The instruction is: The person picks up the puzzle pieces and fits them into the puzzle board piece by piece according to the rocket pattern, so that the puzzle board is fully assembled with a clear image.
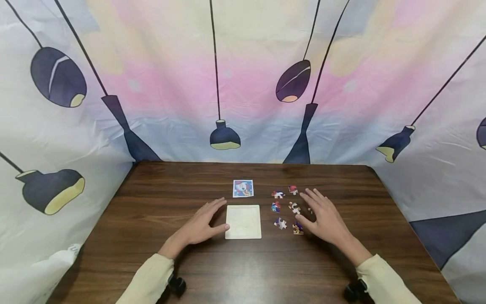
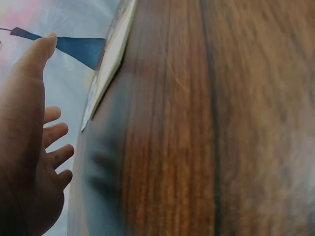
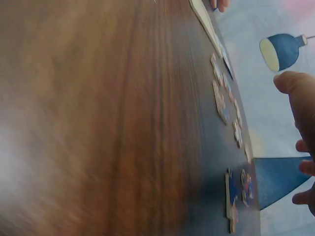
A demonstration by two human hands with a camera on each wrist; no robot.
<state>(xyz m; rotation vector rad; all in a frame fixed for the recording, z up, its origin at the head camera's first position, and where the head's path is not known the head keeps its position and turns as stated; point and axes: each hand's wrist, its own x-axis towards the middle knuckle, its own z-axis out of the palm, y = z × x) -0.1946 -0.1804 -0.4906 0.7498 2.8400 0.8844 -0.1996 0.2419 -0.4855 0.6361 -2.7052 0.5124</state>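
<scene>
A pale square wooden puzzle tray [image 1: 243, 222] lies on the table, its thin edge showing in the left wrist view [image 2: 114, 51]. My left hand [image 1: 203, 223] is at its left side, fingers spread and empty, with the thumb tip at the tray's edge. Several colourful jigsaw pieces [image 1: 280, 223] lie scattered to the right of the tray. Over the right side of this group is my right hand [image 1: 324, 217], fingers extended and holding nothing; it partly hides a piece [image 1: 310, 210]. In the right wrist view, loose pieces [image 3: 220, 102] lie flat below the right hand [image 3: 305, 113].
A small square picture card [image 1: 243, 188] with a cartoon figure lies behind the tray. The brown wood-grain table [image 1: 243, 270] ends at a hanging cloth [image 1: 171, 84] printed with dark lamps. Both wrists wear black straps under pale sleeves [image 1: 149, 278].
</scene>
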